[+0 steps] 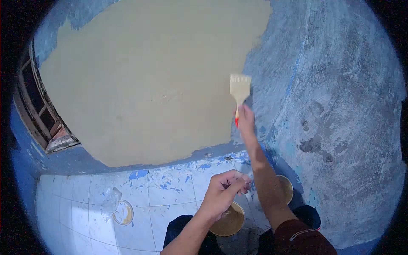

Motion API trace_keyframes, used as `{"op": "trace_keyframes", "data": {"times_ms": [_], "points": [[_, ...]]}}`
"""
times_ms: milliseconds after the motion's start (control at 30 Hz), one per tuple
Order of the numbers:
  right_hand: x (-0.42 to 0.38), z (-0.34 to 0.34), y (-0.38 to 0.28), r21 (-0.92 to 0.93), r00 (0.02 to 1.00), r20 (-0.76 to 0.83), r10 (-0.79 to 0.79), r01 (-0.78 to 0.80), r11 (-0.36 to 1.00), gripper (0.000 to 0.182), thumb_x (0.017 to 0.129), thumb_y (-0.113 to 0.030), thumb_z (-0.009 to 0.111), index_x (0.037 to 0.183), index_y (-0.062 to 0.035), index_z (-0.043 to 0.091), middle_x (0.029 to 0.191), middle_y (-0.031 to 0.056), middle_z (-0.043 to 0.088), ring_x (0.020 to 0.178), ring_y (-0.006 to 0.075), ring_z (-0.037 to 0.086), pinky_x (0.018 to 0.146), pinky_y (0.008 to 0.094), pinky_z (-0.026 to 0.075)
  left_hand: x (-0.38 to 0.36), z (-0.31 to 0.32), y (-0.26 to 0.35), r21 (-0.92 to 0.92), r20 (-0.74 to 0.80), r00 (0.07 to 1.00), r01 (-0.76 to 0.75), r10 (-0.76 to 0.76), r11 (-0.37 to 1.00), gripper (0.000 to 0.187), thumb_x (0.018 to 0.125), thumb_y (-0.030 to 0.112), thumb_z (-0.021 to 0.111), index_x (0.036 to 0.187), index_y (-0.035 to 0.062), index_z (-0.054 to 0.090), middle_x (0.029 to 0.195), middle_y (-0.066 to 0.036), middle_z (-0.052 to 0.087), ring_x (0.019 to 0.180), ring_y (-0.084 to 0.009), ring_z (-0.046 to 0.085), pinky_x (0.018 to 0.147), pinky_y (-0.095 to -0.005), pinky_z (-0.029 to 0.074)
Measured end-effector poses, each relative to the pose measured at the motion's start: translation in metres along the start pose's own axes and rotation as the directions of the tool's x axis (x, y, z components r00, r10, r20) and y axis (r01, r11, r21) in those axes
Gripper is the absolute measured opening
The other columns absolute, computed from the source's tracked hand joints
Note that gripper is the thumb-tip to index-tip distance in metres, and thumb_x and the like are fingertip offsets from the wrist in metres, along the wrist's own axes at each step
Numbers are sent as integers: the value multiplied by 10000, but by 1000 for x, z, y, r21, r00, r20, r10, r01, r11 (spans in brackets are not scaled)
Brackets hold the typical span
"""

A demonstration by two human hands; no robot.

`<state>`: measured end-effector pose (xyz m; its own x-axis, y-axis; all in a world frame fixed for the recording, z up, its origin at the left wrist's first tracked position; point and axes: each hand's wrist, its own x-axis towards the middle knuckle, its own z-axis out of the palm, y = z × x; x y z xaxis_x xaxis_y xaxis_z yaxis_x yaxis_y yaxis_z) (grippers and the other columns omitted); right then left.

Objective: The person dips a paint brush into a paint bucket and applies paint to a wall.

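Observation:
My right hand (245, 120) is wrapped round the handle of a wide paintbrush (240, 88), whose bristles point up against the wall at the right edge of a cream painted patch (161, 72). Blue, worn wall (340, 85) lies just right of the brush. Lower down, my left hand (227, 191) hangs in front of me with its fingers curled together; what they hold, if anything, is too small to name. Beneath it stands a round bucket (231, 221) with brownish contents.
A second round container (285, 189) stands partly behind my right forearm. On the tiled floor (170, 216) lie blue paint flakes, a clear plastic bag (111, 199) and a round lid (123, 212). A wooden-framed window (40, 106) is at the left.

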<state>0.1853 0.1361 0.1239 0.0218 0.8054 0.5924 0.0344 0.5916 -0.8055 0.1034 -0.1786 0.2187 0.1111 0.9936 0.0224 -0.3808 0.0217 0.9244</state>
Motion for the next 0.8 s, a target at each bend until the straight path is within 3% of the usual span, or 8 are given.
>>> {"op": "trace_keyframes", "data": {"times_ms": [67, 133, 200, 333, 500, 700, 800], "points": [[41, 15, -65, 130, 999, -11, -48, 49, 990, 307, 1003, -270, 449, 860, -43, 598, 715, -13, 568, 608, 53, 519, 530, 211, 408, 2, -1, 1, 3, -12, 1000, 20, -20, 1000, 163, 913, 119, 570, 891, -11, 667, 750, -39, 631, 673, -84, 537, 632, -228, 419], [74, 21, -121, 114, 998, 51, 21, -26, 993, 304, 1002, -267, 453, 909, -22, 607, 763, 7, 599, 666, 74, 547, 598, 234, 446, 2, -1, 2, -2, -12, 1000, 18, -18, 1000, 165, 913, 117, 569, 890, -12, 668, 749, -39, 633, 672, -85, 537, 633, -230, 420], [105, 35, -157, 170, 996, 28, -87, 81, 982, 307, 998, -270, 464, 977, -5, 616, 821, 36, 628, 741, 86, 561, 673, 252, 459, 3, -1, 3, -7, -15, 1000, 15, -16, 1000, 166, 913, 116, 567, 889, -13, 669, 748, -40, 634, 671, -86, 537, 633, -232, 421], [143, 52, -214, 259, 995, 46, -93, 78, 963, 311, 996, -265, 465, 1034, 3, 619, 851, 55, 645, 774, 101, 566, 705, 263, 461, 4, -1, 4, 33, -18, 1000, 0, 1, 999, 199, 921, 155, 593, 879, -30, 654, 752, -71, 636, 672, -122, 556, 654, -264, 451], [164, 64, -209, 360, 988, 89, -125, 86, 929, 316, 994, -260, 469, 1040, 15, 619, 845, 54, 646, 775, 112, 570, 711, 261, 464, 4, -2, 3, 20, -23, 1000, -12, 12, 1000, 201, 923, 155, 591, 869, -28, 656, 749, -74, 643, 669, -125, 557, 649, -264, 450], [138, 66, -177, 303, 995, 102, -12, -20, 953, 329, 993, -267, 477, 1039, 22, 627, 837, 41, 639, 753, 98, 565, 692, 251, 461, 2, -5, 4, 28, -27, 1000, -6, 7, 1000, 203, 924, 162, 593, 860, -19, 657, 746, -64, 646, 677, -127, 566, 652, -265, 454], [108, 64, -149, 256, 987, 134, 86, -118, 959, 299, 998, -266, 465, 971, -12, 621, 805, 23, 615, 709, 87, 547, 656, 241, 448, 1, -7, 4, 28, -24, 1000, 0, 1, 1000, 205, 924, 163, 593, 859, -20, 655, 745, -62, 647, 679, -126, 569, 655, -265, 456]]}}
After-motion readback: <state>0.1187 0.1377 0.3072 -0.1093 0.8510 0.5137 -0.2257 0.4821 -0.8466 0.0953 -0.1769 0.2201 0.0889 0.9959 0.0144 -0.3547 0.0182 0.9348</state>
